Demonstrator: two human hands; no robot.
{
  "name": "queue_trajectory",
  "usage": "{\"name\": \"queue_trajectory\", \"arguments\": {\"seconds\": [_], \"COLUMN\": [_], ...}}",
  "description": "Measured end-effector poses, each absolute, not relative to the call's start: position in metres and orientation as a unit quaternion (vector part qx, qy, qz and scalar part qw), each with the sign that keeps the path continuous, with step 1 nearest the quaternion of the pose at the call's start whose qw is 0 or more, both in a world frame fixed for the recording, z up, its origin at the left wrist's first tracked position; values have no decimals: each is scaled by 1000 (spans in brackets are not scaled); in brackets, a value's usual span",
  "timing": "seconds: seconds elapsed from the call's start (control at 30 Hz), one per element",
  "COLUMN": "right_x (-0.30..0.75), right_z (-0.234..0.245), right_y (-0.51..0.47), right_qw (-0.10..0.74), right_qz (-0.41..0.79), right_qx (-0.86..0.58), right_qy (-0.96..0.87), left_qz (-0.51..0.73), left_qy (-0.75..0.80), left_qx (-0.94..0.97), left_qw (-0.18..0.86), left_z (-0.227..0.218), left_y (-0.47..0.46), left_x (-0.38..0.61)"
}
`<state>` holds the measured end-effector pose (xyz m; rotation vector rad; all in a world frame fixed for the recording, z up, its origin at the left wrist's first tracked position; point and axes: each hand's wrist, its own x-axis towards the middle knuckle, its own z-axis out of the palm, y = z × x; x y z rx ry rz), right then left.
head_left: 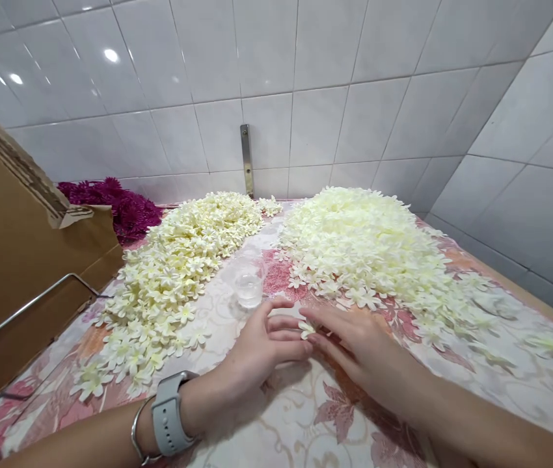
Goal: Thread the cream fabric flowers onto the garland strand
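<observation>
A small white flower (306,330) sits between the fingertips of both hands, partly covered by them. My left hand (274,341) comes from the left with its fingers curled in and closed against the flower. From the other side, my right hand (354,341) pinches the same flower. Just beyond the left fingers stands a small clear cup (248,290) that looks to hold clear liquid. A heap of cream-white flowers (179,266) spreads to the left. Another heap of paler white flowers (364,240) lies behind my right hand.
A patterned cloth (300,422) covers the table. Purple flowers (120,205) lie at the back left, behind a cardboard box (27,273). A metal wire frame (37,305) juts out by the box. Behind is a tiled wall (315,123) with a metal strip (246,159).
</observation>
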<state>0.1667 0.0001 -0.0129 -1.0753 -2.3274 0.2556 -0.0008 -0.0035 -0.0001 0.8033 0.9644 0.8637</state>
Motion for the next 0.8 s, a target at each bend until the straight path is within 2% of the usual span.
{"name": "queue_trajectory", "arguments": {"seconds": [0.07,0.17,0.4,0.53,0.67,0.8], "right_x": [165,164,171,174,171,167], "right_z": [-24,-29,-20,-20,-23,-24], "right_y": [-5,-10,-8,-5,-8,-12], "right_qw": [310,311,359,349,335,323], "right_qz": [26,-35,70,106,83,67], "right_qx": [-365,-328,-319,-351,-371,-388], "right_qy": [-878,-891,-874,-862,-862,-861], "left_qz": [400,422,381,380,356,405], "left_qy": [420,414,437,425,435,460], "left_qx": [326,315,396,462,425,400], "left_qw": [746,742,712,679,710,681], "left_z": [0,0,1,-2,-4,-1], "left_y": [-6,-6,-8,-10,-8,-5], "left_x": [-2,-2,-6,-7,-3,0]}}
